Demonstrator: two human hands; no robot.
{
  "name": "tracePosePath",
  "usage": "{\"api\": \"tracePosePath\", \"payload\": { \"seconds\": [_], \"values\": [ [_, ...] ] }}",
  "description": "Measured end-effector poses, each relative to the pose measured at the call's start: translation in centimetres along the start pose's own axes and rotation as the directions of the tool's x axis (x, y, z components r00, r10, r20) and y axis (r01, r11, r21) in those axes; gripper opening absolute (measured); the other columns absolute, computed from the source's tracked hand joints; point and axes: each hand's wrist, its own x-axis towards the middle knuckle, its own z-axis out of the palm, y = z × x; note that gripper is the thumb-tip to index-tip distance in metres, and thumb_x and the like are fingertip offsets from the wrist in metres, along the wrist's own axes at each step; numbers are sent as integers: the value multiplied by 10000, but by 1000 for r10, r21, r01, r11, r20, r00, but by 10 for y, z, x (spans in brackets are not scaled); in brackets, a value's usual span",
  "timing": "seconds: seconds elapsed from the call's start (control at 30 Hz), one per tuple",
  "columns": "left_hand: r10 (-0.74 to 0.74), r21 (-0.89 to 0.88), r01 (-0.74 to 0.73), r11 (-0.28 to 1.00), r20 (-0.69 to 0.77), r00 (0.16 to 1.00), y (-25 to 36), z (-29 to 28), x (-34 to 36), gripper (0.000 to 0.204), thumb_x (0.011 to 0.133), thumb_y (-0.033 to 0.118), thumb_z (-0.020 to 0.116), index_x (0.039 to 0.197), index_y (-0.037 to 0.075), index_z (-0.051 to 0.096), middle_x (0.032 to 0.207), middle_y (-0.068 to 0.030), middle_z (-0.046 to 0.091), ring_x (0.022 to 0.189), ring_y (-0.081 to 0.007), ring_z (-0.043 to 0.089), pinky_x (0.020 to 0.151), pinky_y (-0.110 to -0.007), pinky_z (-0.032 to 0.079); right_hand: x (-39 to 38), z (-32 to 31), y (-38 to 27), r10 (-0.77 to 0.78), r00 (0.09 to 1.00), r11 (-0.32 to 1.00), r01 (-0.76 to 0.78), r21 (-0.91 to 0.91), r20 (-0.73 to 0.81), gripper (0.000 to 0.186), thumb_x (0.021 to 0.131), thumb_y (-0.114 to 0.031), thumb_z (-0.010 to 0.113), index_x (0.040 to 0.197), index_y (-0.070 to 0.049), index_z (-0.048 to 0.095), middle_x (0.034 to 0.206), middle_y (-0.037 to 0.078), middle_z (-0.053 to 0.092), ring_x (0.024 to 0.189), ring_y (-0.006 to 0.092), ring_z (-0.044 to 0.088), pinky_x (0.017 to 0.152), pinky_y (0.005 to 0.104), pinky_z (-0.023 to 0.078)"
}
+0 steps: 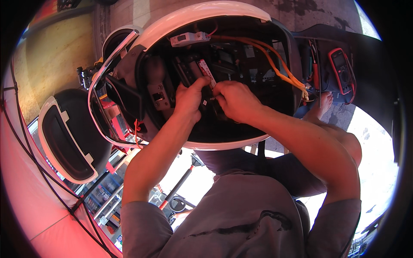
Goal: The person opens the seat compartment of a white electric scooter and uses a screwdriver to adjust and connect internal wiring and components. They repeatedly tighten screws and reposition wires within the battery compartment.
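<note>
Labelled box [207, 72] sits well clear of a glossy, curved rim [206, 10]. Left hand [189, 99] and right hand [236, 99] curl at its near end; whether fingers clamp, I can't tell.

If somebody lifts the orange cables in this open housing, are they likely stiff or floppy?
The orange cables would probably flex, since they already curve. They may spring back a little, as their arc looks smooth, without kinks. Lifting might also tug the small white device, which they seem to run toward.
</note>
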Motion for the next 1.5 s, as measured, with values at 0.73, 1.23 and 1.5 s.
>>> {"api": "tracePosePath", "payload": {
  "seconds": [0.73, 1.23, 1.5],
  "values": [
    [-65, -27, 66, 997, 22, 998, 2, 0, 0, 194, 810, 110, 692, 989, 55, 641, 887, -74, 678, 779, -202, 665, 681, -334, 561, 3, -9, 0, 150, 986, 977, -160, 144, 77, 133, 826, -110, 673, 917, -13, 672, 893, 166, 688, 875, 340, 663, 782, 406, 516],
    [-103, -22, 103, 994, -22, 994, 8, 3, -6, 212, 809, 93, 703, 1002, 54, 626, 891, -71, 670, 785, -197, 661, 680, -339, 566, 3, -10, -2, 180, 977, 971, -195, 140, 111, 147, 850, -127, 642, 944, -17, 673, 865, 179, 679, 855, 355, 658, 778, 416, 513],
    [-109, 0, 109, 994, -36, 993, 5, 1, -3, 241, 806, 102, 711, 1029, 75, 623, 914, -66, 675, 804, -210, 664, 699, -352, 565, 3, 1, 11, 115, 991, 983, -123, 134, 69, 131, 835, -128, 660, 899, -13, 660, 839, 165, 677, 814, 345, 658, 728, 409, 507]
  ]
}}
